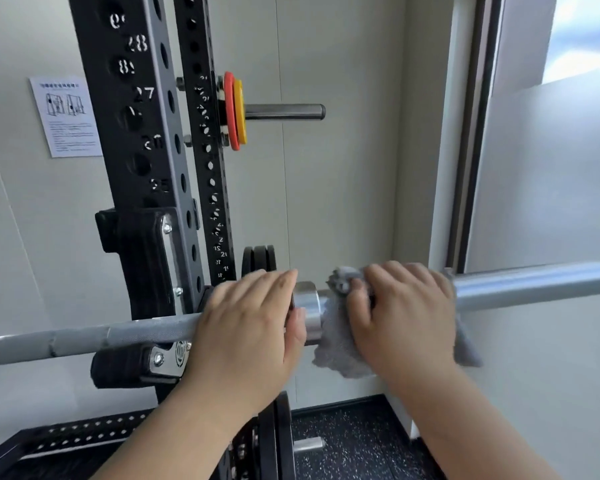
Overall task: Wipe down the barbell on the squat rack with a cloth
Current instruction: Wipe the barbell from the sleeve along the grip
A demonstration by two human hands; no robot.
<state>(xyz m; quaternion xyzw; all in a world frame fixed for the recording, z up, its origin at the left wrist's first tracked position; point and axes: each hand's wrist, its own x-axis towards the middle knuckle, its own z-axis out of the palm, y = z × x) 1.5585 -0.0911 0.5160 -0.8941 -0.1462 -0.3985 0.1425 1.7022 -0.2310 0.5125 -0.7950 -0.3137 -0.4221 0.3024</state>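
A steel barbell (534, 284) lies across the black squat rack (132, 140), resting in a J-hook (142, 363). My left hand (248, 327) is wrapped around the shaft just left of the shiny collar (309, 306). My right hand (400, 313) presses a grey cloth (336, 351) around the sleeve right beside the collar. The cloth hangs below the bar on both sides of that hand. The sleeve's bare end sticks out to the right.
A storage peg (284, 111) with red and yellow small plates (234, 110) juts from the rear upright. Black plates (278, 441) hang low under my arms. A paper notice (66, 116) is on the left wall. A window frame (471, 133) stands at right.
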